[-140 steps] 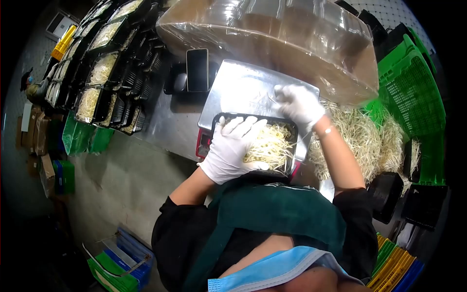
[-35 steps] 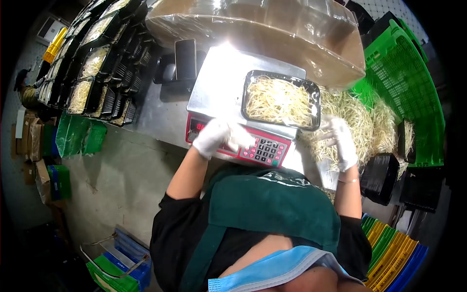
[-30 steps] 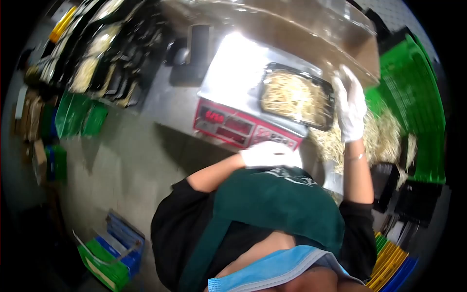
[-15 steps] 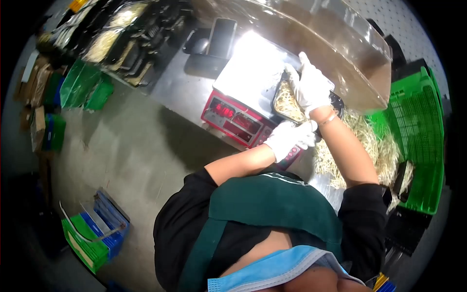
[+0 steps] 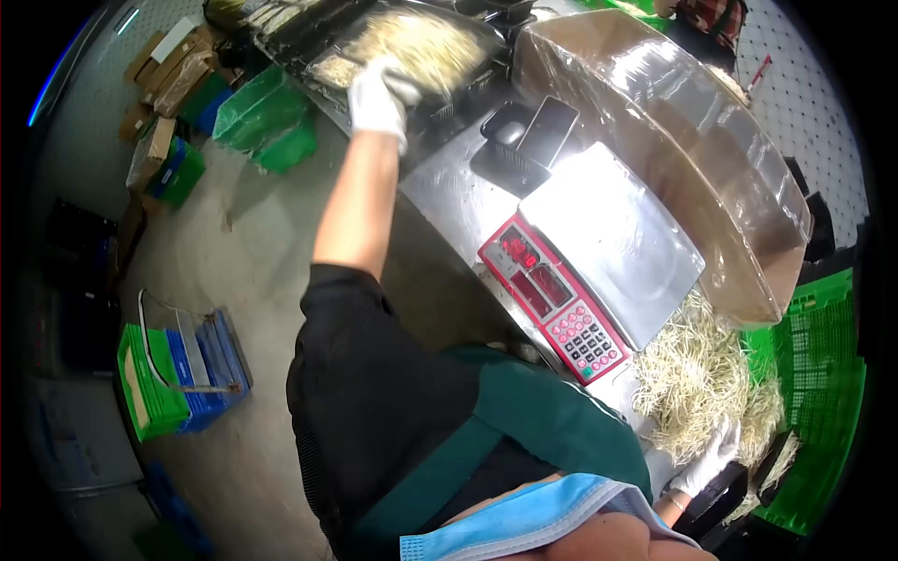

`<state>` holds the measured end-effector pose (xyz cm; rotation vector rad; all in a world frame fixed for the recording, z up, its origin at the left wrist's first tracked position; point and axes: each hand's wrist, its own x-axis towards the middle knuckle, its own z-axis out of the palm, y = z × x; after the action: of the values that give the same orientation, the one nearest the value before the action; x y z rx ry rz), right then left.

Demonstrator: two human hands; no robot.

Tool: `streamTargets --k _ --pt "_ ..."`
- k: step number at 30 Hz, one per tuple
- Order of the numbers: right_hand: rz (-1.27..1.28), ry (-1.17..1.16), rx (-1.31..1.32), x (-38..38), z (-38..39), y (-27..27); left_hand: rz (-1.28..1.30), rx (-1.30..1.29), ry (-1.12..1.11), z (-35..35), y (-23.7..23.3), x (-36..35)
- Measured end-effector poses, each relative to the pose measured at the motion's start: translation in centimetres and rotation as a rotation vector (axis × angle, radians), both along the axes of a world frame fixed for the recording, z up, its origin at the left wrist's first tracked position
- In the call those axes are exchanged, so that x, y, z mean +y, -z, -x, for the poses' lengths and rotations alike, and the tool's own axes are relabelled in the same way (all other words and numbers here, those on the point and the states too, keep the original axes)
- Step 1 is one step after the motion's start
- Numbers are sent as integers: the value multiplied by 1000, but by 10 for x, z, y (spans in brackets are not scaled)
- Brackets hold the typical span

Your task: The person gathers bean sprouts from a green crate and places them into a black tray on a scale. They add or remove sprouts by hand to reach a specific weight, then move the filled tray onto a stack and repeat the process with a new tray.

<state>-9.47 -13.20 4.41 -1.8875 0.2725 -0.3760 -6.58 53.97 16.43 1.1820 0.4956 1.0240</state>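
Observation:
My left hand (image 5: 379,101), in a white glove, is stretched out to the far left end of the table. Its fingers are closed at the edge of a black tray of bean sprouts (image 5: 416,51), which is smeared by motion. My right hand (image 5: 716,458), gloved too, lies at the near end of a loose pile of bean sprouts (image 5: 692,383), fingers stretched out against it. Black trays (image 5: 718,500) are close under that wrist. Between my hands stands a red scale (image 5: 561,304) with a bare metal plate (image 5: 613,243) and lit red digits.
A phone (image 5: 549,131) and a dark rounded object (image 5: 506,123) lie behind the scale. A large plastic-lined box (image 5: 673,159) runs along the back. A green crate (image 5: 823,393) stands at right. Green and blue bins (image 5: 182,374) are on the floor at left.
The black tray of bean sprouts has left the scale's right side for the far left, with my left hand. My right hand has moved down to the sprout pile. The view has shifted.

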Motion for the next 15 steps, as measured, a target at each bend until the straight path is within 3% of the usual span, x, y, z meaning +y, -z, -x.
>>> streamTargets --k 1,3,5,7,8,10,11,12,13,14,15 --pt "98 34 -37 -11 7 5 66 -51 12 -25 -5 44" --pt "-55 17 -83 -30 9 -2 121 -170 152 -69 -7 109" --pt "81 124 -44 -42 9 -4 102 1 87 -91 -5 136" --pt "361 286 -58 -60 11 -1 81 214 -7 -98 -14 140" --pt "721 384 -3 -64 21 -8 90 222 -97 -97 -23 126" --pt "1071 524 203 -47 45 -40 -42 73 57 -95 2 155" --pt "1237 572 158 -73 53 -19 -43 -3 59 -86 15 155" --pt "1128 577 462 -82 59 -12 -158 114 22 -69 8 96" --pt "843 522 648 -74 63 -23 -247 168 84 -57 2 39" --pt "687 519 679 -56 66 -42 -220 192 163 -50 9 -16" --pt "807 453 663 -105 71 -3 -309 170 260 -44 21 -69"
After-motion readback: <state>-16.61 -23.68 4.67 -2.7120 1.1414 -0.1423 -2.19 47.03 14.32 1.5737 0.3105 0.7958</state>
